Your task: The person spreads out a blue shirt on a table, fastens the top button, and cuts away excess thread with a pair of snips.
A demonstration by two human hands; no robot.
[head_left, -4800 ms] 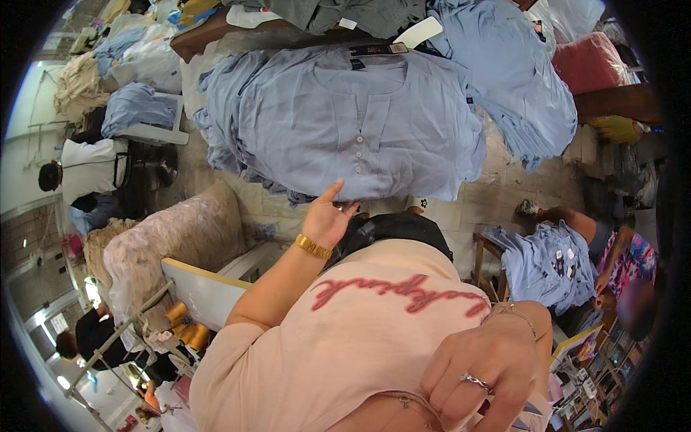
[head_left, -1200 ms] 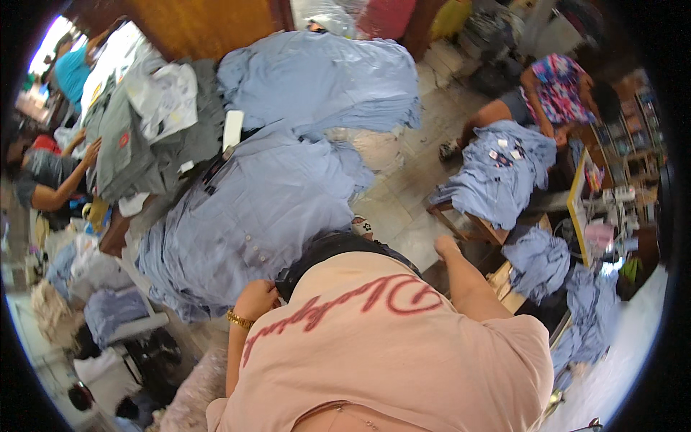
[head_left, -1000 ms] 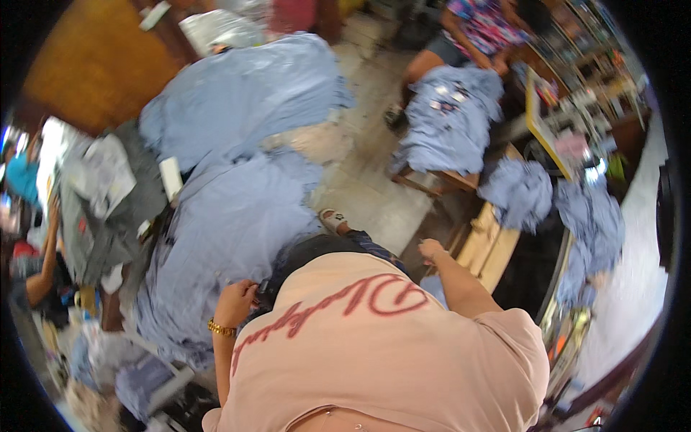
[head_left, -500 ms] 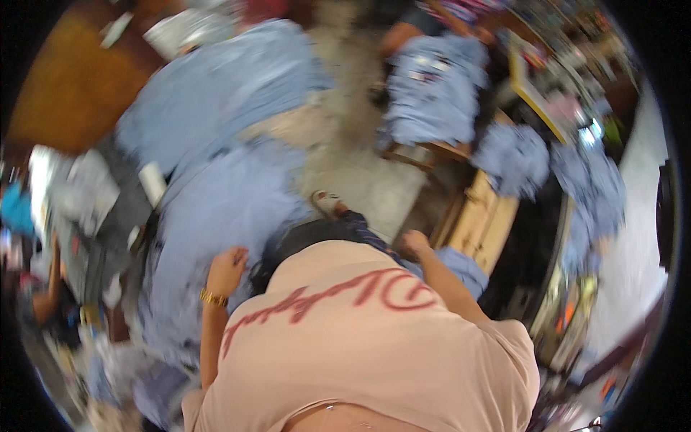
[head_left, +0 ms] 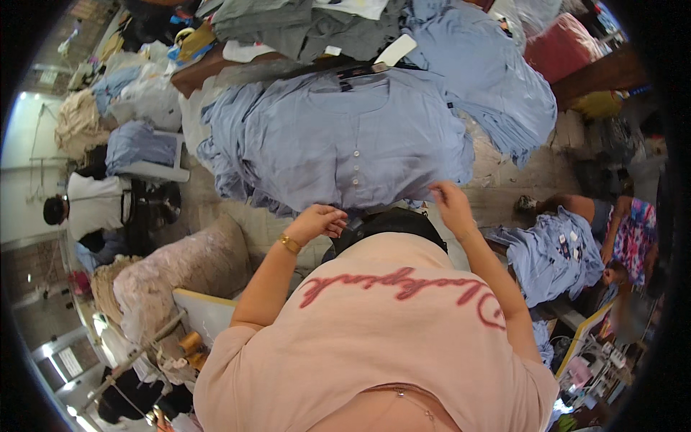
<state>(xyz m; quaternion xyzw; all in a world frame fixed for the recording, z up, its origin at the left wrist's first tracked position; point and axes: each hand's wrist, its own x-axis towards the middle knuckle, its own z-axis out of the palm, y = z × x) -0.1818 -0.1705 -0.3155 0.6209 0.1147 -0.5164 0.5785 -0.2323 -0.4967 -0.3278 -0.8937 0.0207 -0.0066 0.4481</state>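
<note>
A crowded garment workroom spreads around a tabletop [head_left: 216,68] of dark brown wood, almost buried under cloth: grey garments [head_left: 288,21] at its far end, a heap of blue shirts [head_left: 489,79] to the far right of the grips, and pale bundles [head_left: 129,93] off to the far left. A light blue buttoned shirt [head_left: 345,144] lies spread flat on the pile, collar away from the person, its near hem right at both grips. The left hand [head_left: 317,222], a gold bracelet [head_left: 290,245] at the wrist, is curled closed at the hem just below the button row; whether cloth is pinched inside cannot be told. The right hand [head_left: 452,205] touches the hem further right, fingers bent over the edge, its hold unclear. Right of that grip, another person in a patterned dress [head_left: 633,237] sits by a stack of blue garments [head_left: 554,252]
</note>
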